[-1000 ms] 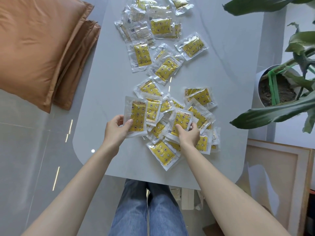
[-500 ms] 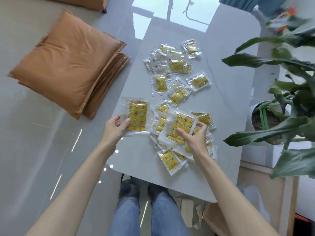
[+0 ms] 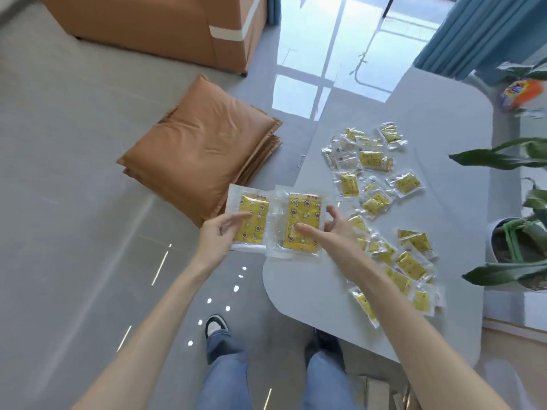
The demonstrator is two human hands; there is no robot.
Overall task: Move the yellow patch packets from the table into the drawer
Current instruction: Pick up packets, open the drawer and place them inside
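Nearest the camera are the person's jeans [image 3: 225,377], standing on the floor just off the grey table [image 3: 307,294]. Above them both forearms reach forward.

The left hand [image 3: 217,239] pinches one yellow patch packet [image 3: 255,229], thumb across its front. The right hand [image 3: 337,232] grips a second packet [image 3: 305,214], thumb on the face and fingers curled at its right edge. The two packets sit side by side with edges overlapping. Their long axes point away from the person, over the table's left corner and the floor.

The drawer is nowhere in view, so which way it lies from the hands, and which hand is nearer it, cannot be told. The person's next move probably turns on finding it.

The near heap of packets [image 3: 410,263] lies to the right, closer to the right hand, and partly hidden by that forearm. The far scatter of packets [image 3: 370,159] lies beyond, well apart from both hands.

Clear wrapper layers beside the second packet suggest more than one in that grip, but the count is unclear. Orange cushions [image 3: 204,149] are stacked on the floor further off to the left.
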